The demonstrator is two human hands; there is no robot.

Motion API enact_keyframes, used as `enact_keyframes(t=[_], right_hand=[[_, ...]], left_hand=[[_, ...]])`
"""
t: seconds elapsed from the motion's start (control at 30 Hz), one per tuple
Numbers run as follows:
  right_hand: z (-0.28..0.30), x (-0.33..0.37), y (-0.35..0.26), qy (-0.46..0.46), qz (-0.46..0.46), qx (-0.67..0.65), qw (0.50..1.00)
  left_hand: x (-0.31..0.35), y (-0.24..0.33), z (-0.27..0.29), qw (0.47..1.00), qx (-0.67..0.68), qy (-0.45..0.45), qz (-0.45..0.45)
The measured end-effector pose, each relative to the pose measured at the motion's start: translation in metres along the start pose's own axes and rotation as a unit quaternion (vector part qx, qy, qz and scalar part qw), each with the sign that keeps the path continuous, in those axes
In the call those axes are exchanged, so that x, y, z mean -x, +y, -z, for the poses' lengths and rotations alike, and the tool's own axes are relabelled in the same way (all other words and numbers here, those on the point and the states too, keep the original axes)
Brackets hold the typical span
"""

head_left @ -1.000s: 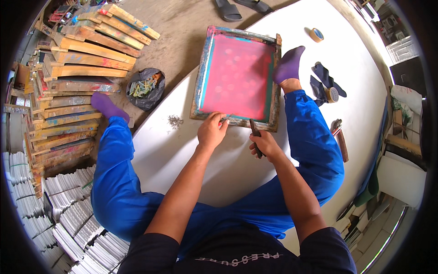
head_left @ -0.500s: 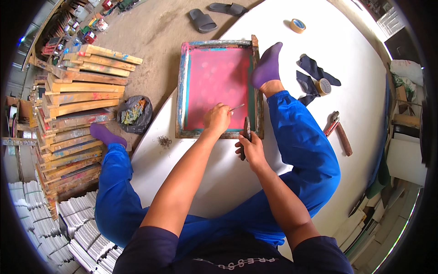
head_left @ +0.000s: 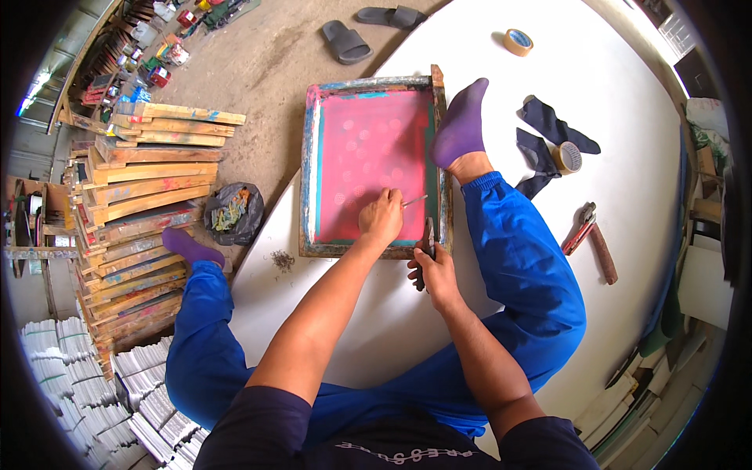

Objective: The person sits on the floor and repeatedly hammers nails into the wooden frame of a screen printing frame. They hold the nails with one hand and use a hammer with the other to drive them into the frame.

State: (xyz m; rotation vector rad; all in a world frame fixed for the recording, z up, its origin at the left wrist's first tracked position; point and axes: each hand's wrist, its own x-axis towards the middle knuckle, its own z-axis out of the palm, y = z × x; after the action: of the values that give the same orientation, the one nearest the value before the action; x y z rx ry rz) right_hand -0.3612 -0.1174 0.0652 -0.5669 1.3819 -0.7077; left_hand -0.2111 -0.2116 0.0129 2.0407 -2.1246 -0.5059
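A screen-printing frame (head_left: pixel 309 168) with worn, paint-stained wooden edges and pink mesh lies in front of me, its near part on the white board. My left hand (head_left: pixel 381 217) is closed over the lower part of the mesh. From its fingers sticks the thin metal shaft of a screwdriver (head_left: pixel 415 200), pointing right; the handle is hidden. Just right of it, at the near right corner of the frame, my right hand (head_left: pixel 435 272) is wrapped round dark-handled pliers (head_left: pixel 429 233), jaws pointing away from me. My right foot in a purple sock rests against the frame's right edge.
On the white board (head_left: pixel 595 70) lie tape rolls (head_left: pixel 518 42), dark cloth strips (head_left: pixel 558 127), red-handled pincers (head_left: pixel 580 229), a hammer (head_left: pixel 603 254) and a small dark heap of bits (head_left: pixel 283 261). Stacked wooden frames (head_left: pixel 149 188), a black bag (head_left: pixel 233 214) and paper stacks (head_left: pixel 86 376) stand left.
The view has shifted slightly, so the frame and board sit a little lower. Both hands keep their tools and stay near the frame's near right corner.
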Motion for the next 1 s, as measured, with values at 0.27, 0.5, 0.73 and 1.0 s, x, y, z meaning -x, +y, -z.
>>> enact_keyframes(t=[0.27, 0.5, 0.73, 1.0], right_hand=[[0.000, -0.003, 0.004, -0.007, 0.009, -0.005, 1.000], [0.001, -0.001, 0.001, -0.010, 0.019, 0.017, 1.000], [-0.009, 0.000, 0.009, -0.039, 0.001, 0.040, 0.998], [-0.022, 0.024, 0.022, -0.101, -0.077, 0.141, 0.982]], left_hand=[[-0.004, -0.001, -0.009, 1.000, -0.004, -0.008, 0.019], [-0.004, 0.000, 0.002, 0.999, -0.014, -0.026, 0.036], [0.025, -0.040, 0.056, 0.989, 0.055, 0.068, 0.122], [0.114, -0.149, 0.109, 0.933, 0.071, 0.149, 0.321]])
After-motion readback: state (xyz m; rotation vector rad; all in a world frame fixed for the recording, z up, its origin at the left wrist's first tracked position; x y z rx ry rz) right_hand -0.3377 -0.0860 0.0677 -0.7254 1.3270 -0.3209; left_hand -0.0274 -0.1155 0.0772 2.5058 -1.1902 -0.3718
